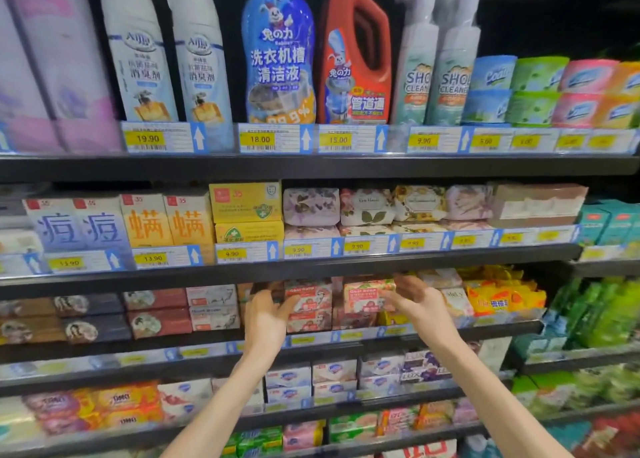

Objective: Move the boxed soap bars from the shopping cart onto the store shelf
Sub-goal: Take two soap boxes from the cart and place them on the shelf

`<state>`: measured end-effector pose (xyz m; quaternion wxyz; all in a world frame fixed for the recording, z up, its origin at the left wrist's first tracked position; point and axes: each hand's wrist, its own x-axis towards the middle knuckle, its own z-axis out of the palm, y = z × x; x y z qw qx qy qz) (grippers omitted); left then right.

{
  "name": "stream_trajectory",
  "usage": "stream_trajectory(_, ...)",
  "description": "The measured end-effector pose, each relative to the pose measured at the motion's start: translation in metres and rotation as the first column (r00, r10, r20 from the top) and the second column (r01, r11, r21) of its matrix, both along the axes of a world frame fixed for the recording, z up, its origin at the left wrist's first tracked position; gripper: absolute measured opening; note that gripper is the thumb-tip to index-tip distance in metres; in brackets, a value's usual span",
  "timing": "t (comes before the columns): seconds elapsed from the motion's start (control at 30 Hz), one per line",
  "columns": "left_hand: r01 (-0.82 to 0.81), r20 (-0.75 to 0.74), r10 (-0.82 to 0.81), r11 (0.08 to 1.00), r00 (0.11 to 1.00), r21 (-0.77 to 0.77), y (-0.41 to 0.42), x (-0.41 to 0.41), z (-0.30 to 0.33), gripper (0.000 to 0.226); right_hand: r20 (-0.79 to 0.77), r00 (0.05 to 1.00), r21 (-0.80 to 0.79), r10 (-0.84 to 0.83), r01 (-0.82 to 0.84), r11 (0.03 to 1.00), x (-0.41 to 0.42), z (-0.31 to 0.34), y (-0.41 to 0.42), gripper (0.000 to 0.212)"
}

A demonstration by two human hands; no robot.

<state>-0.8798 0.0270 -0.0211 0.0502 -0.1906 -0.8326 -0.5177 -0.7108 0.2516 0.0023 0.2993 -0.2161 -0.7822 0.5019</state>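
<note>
Stocked store shelves fill the frame, and on the third shelf (450,329), at centre, two pink boxed soap bars are being set. The left box (308,298) is touched by the fingertips of the left hand (266,313); the right box (369,294), its long axis level, is held at its right end by the loosely spread right hand (417,298). Both boxes lie directly ahead of the hands, each equally near its own; no cart is seen.

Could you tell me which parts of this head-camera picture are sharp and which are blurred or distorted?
Head view: the blue bottle and the 18.00 price tag read sharply; the left hand, right hand and frame edges smear with motion; wide-angle distortion bows the shelf rails.
</note>
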Motion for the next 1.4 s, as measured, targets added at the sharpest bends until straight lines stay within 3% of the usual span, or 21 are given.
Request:
stream_trajectory(0.23,-0.104,-0.201,0.091,0.993,0.975,-0.055,0.01,0.012,-0.014,0.027,-0.009,1.0,-0.044,-0.002,0.002,0.999,-0.02,-0.006,0.005,0.029)
stream_trajectory(0.37,-0.099,-0.212,0.079,0.992,0.974,-0.084,0.01,0.011,-0.016,0.017,0.033,0.999,-0.042,-0.019,0.021,0.999,-0.03,-0.014,0.007,0.046)
stream_trajectory(0.6,-0.158,-0.281,0.106,0.972,0.954,-0.172,0.016,0.005,-0.018,0.017,0.074,0.997,-0.027,-0.035,0.038,0.999,-0.035,-0.022,0.012,0.048)
stream_trajectory(0.87,-0.089,-0.317,0.068,0.995,0.946,-0.05,0.011,0.014,-0.029,0.027,0.067,0.996,0.007,-0.055,0.054,0.998,-0.036,-0.019,0.004,0.038)
stream_trajectory(1.0,-0.081,-0.262,0.08,0.997,0.962,0.008,0.011,0.017,-0.031,0.022,0.072,0.995,0.044,-0.067,0.064,0.997,-0.037,-0.02,0.003,0.036)
stream_trajectory(1.4,-0.122,-0.151,0.118,0.992,0.981,-0.015,0.014,0.013,-0.027,0.018,0.148,0.977,0.043,-0.154,0.15,0.988,-0.05,-0.019,-0.003,0.043)
